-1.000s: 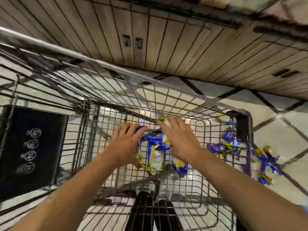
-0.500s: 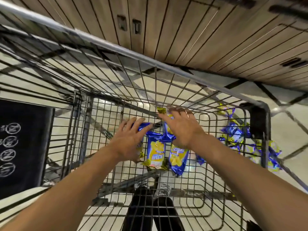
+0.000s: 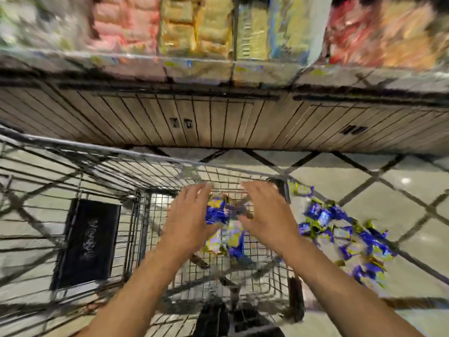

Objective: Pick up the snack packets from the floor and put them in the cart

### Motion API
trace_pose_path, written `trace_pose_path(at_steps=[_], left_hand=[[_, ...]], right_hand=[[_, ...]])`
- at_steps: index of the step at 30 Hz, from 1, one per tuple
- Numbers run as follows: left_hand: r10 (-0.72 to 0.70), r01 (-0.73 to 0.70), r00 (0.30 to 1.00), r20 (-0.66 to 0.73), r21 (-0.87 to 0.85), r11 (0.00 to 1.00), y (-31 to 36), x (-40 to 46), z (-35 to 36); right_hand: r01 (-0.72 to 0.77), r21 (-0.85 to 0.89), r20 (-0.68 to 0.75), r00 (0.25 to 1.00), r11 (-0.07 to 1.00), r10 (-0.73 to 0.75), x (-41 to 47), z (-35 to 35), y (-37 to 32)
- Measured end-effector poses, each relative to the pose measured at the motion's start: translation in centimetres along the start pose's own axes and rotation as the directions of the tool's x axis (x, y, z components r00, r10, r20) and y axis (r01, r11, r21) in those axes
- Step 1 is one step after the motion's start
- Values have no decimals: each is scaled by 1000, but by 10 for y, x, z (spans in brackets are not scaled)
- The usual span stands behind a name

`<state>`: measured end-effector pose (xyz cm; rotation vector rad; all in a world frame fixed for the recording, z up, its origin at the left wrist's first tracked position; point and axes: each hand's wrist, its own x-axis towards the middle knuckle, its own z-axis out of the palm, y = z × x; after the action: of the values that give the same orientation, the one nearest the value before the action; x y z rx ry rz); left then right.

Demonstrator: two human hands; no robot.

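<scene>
Nearest the camera: dark shoes [image 3: 233,319] show through the wire bottom of the cart [image 3: 102,166]. Two bare forearms reach forward over the cart's near edge into the basket.

Left hand [image 3: 188,224]: palm down, fingers spread and extended, thumb side toward the packets. Grip is loose and wide; it closes on nothing, though whether the palm edge touches the foil cannot be told because of motion blur.

Right hand [image 3: 266,220]: also palm down, fingers splayed, grip equally slack with nothing held in it.

Between and below the two hands: a small cluster of blue-and-yellow snack packets [image 3: 226,227] inside the cart, lying low in the basket near its right end. Exact count not readable; blurred.

Left of the hands: a black panel [image 3: 85,242] with pale markings on the cart's inner section. Markings illegible.

Right of the cart, outside the wire wall: a loose heap of further packets [image 3: 345,234], same blue and yellow wrapping, spread on the pale tiled floor [image 3: 401,190] with dark diagonal joints. Heap lies just beside the cart's right corner post [image 3: 281,190].

Farther off: a slatted wood-toned base panel [image 3: 218,117] runs across the view. Above it, shelves [image 3: 194,64] hold blurred pink, yellow and red goods.
</scene>
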<state>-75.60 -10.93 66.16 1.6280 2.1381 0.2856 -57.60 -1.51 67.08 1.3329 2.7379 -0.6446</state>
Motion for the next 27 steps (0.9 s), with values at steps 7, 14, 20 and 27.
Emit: trace_pose_path(at_steps=[7,14,20,27], left_hand=[[259,-258,960,-111,20,966,170,-4,-30],[355,-359,932,-71,-57,932,363,-8,55],[211,-207,977,15,-134,969,506,-21,188],[251,-260,961,114,78,962,566,1,338]], right_hand=[[-288,55,-204,934,956,293,-117,-109,90],[-481,192,-328,790,856,518,-243,-147,239],[-541,388,-271,707,746,653,-332,-130,398],[-650,257,-190,691,715,697,-402,-51,546]])
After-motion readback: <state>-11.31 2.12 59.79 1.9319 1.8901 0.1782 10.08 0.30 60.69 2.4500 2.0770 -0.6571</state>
